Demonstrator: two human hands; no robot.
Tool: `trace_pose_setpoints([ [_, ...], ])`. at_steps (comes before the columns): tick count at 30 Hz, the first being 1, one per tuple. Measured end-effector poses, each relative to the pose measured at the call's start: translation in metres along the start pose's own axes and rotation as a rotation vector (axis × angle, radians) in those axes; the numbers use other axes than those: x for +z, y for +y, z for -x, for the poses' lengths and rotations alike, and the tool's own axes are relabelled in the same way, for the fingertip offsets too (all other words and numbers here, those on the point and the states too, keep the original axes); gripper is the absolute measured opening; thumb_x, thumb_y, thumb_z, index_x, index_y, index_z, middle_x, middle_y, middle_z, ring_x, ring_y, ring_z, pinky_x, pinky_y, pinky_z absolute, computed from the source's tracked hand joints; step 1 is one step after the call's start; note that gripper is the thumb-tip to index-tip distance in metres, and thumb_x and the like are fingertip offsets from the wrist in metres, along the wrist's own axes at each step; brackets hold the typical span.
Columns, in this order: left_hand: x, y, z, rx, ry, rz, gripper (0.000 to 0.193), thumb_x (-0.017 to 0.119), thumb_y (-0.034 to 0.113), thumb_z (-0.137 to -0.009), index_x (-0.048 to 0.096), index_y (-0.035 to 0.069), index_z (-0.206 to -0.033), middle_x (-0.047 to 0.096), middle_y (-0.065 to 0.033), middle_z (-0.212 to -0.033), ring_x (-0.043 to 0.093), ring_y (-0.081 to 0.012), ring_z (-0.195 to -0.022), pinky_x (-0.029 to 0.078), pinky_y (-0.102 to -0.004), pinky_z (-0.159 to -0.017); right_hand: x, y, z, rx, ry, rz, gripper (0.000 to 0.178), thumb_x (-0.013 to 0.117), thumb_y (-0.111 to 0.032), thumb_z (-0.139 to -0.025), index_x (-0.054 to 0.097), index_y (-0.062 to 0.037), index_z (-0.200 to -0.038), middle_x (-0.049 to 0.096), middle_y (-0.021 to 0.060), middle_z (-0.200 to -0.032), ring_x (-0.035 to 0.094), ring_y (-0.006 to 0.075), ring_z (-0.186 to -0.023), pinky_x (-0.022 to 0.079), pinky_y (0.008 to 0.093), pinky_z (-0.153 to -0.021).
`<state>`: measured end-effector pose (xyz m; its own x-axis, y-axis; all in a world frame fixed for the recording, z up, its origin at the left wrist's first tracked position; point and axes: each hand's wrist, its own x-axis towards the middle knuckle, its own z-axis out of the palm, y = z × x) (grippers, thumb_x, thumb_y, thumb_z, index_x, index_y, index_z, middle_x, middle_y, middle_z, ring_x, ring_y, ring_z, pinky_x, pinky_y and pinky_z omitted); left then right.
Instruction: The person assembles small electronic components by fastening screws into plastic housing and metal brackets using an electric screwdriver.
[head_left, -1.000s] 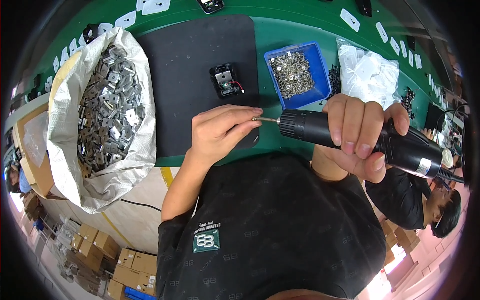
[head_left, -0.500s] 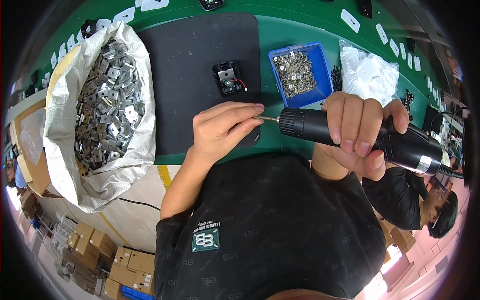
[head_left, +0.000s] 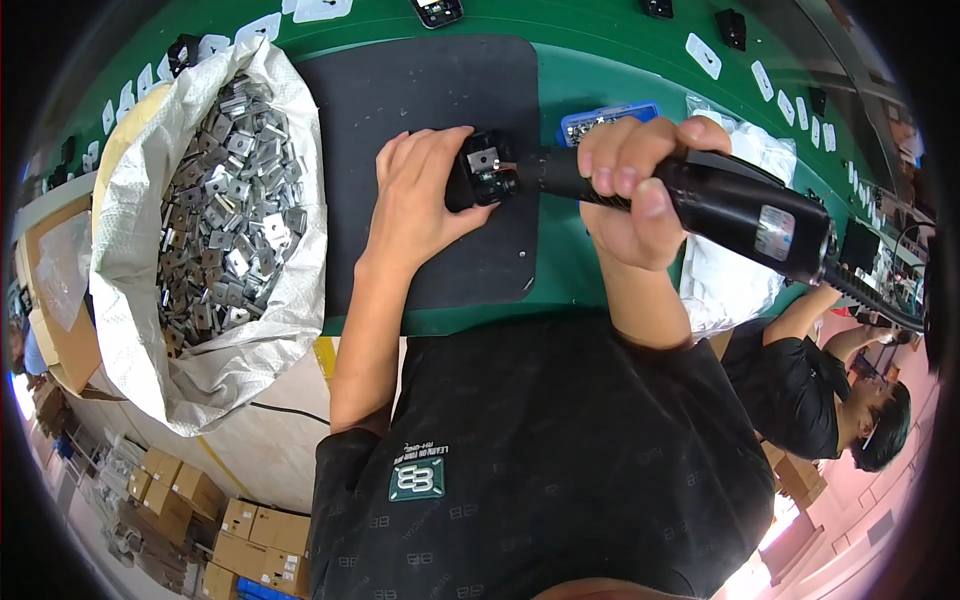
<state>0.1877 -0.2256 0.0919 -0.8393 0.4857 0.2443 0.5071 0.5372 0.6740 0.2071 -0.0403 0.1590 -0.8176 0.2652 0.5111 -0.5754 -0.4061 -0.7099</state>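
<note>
On the black mat (head_left: 420, 85), my left hand (head_left: 412, 200) grips a small black plastic housing (head_left: 466, 188), fingers at its far side and thumb at its near side. A square metal plate (head_left: 482, 159) with a hole sits inside the housing. My right hand (head_left: 635, 190) is wrapped round a black corded electric screwdriver (head_left: 735, 200), held tilted with its cord end to the right. The front end of the screwdriver reaches to the housing's right side. Whether a screw is on the bit is too small to tell.
At left stands a white woven sack (head_left: 130, 320) full of metal plates (head_left: 230, 220). A blue bin (head_left: 640, 112) of screws is partly hidden behind my right hand. Clear plastic bags (head_left: 735, 270) lie at right. Across the green table (head_left: 640, 50) are white plates and black housings. A co-worker (head_left: 800, 400) sits at right.
My left hand has moved from the screwdriver bit to the housing and taken hold of it. My right hand has swung the screwdriver up and left, bringing its front end to the housing.
</note>
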Motion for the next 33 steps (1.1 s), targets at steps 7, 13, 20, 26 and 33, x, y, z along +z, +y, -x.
trace_pose_setpoints([
  [7, 0.000, -0.001, -0.001, -0.006, 0.002, 0.054, 0.067, 0.083, 0.020, -0.055, 0.060, 0.008, -0.117, 0.062, -0.0075, -0.112, 0.056, -0.0281, -0.105, 0.037, -0.0405, -0.095, 0.000, 0.014, 0.002, 0.003, 0.002, 0.058, 0.046, 0.061, 0.003, -0.079, 0.038, -0.0030, -0.119, 0.053, 0.0071, -0.069, 0.053, 0.0158, -0.059, 0.050, 0.0342, -0.060],
  [13, 0.000, -0.002, -0.001, -0.002, -0.009, 0.036, 0.070, 0.083, 0.022, -0.053, 0.059, 0.009, -0.117, 0.060, -0.0072, -0.113, 0.056, -0.0269, -0.104, 0.037, -0.0411, -0.093, -0.004, 0.017, 0.004, 0.031, -0.048, 0.063, 0.041, 0.061, 0.005, -0.078, 0.040, -0.0047, -0.112, 0.053, 0.0074, -0.070, 0.053, 0.0159, -0.059, 0.050, 0.0342, -0.061],
  [20, 0.000, -0.003, -0.008, 0.023, -0.005, 0.085, 0.067, 0.083, 0.022, -0.053, 0.060, 0.009, -0.115, 0.061, -0.0070, -0.111, 0.056, -0.0273, -0.102, 0.038, -0.0406, -0.091, -0.004, 0.023, -0.001, 0.038, -0.185, 0.064, 0.036, 0.060, 0.012, -0.076, 0.042, -0.0055, -0.102, 0.054, 0.0067, -0.071, 0.053, 0.0154, -0.060, 0.051, 0.0322, -0.062],
  [26, -0.002, 0.003, -0.012, 0.041, -0.014, 0.060, 0.066, 0.082, 0.023, -0.054, 0.060, 0.009, -0.114, 0.062, -0.0062, -0.108, 0.057, -0.0269, -0.100, 0.037, -0.0392, -0.091, -0.009, 0.023, 0.002, 0.043, -0.257, 0.092, 0.040, 0.065, -0.002, -0.081, 0.042, -0.0083, -0.113, 0.052, 0.0048, -0.072, 0.052, 0.0168, -0.062, 0.046, 0.0342, -0.061],
  [33, -0.007, 0.011, -0.030, -0.001, -0.058, -0.061, 0.071, 0.083, 0.019, -0.055, 0.056, 0.008, -0.119, 0.062, -0.0088, -0.109, 0.057, -0.0291, -0.103, 0.036, -0.0410, -0.094, -0.018, -0.050, -0.018, -0.116, -0.040, -0.193, 0.074, 0.067, -0.010, -0.084, 0.025, -0.0042, -0.145, 0.053, 0.0033, -0.071, 0.053, 0.0162, -0.062, 0.047, 0.0329, -0.061],
])
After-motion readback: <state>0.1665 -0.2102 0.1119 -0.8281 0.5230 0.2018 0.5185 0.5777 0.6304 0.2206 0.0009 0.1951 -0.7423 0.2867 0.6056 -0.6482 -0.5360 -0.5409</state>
